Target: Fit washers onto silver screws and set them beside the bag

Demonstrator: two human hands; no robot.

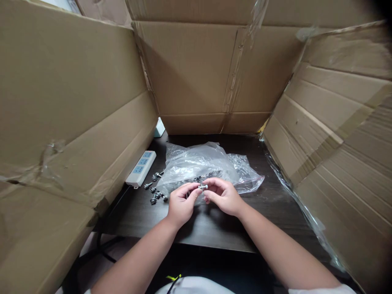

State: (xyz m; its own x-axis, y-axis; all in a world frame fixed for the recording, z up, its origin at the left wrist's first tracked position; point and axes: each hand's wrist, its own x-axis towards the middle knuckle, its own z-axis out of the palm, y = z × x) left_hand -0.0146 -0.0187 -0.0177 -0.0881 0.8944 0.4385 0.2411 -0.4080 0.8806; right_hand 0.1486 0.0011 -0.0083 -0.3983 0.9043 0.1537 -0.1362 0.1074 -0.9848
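A small silver bolt (202, 187) is held level between both hands, just in front of a clear plastic bag (199, 163). My left hand (183, 203) pinches its left end between thumb and forefinger. At its right end, the fingertips of my right hand (225, 197) close on it. Dark metal parts show through the front of the bag, partly hidden behind my hands. Several loose bolts (153, 201) with dark washers or nuts lie on the table, left of the bag and beyond my left hand.
A white power strip (141, 169) lies on the dark table (220, 232) at the left. Tall cardboard walls (190, 69) enclose the left, back and right sides. A small white box (159, 128) stands at the back left corner.
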